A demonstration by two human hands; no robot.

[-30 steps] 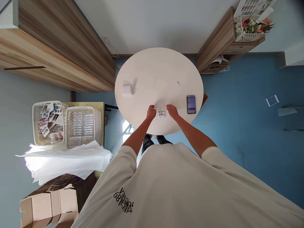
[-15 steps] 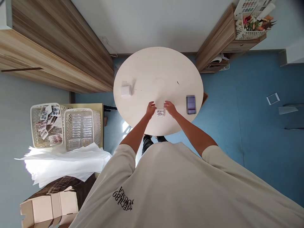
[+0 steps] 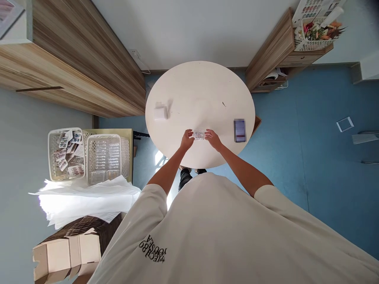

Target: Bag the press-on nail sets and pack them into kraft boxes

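A small clear plastic box with rows of tiny pinkish pieces inside is in front of me, at the near part of the round table. My left hand has its fingers closed on the box's left end. At the opposite end, my right hand grips it between thumb and fingers. The pieces look like false nails but are too small to be sure of. Whether the box rests on the tabletop or is slightly lifted, I cannot tell.
On the pale round table lie a phone at right and a white stack at left. Left of me stand a basket of nail packs, a basket of clear boxes, white sheets and cardboard boxes.
My fingers have closed in on both ends of the clear box, which has shifted slightly away from me. The whole view has tilted a little.
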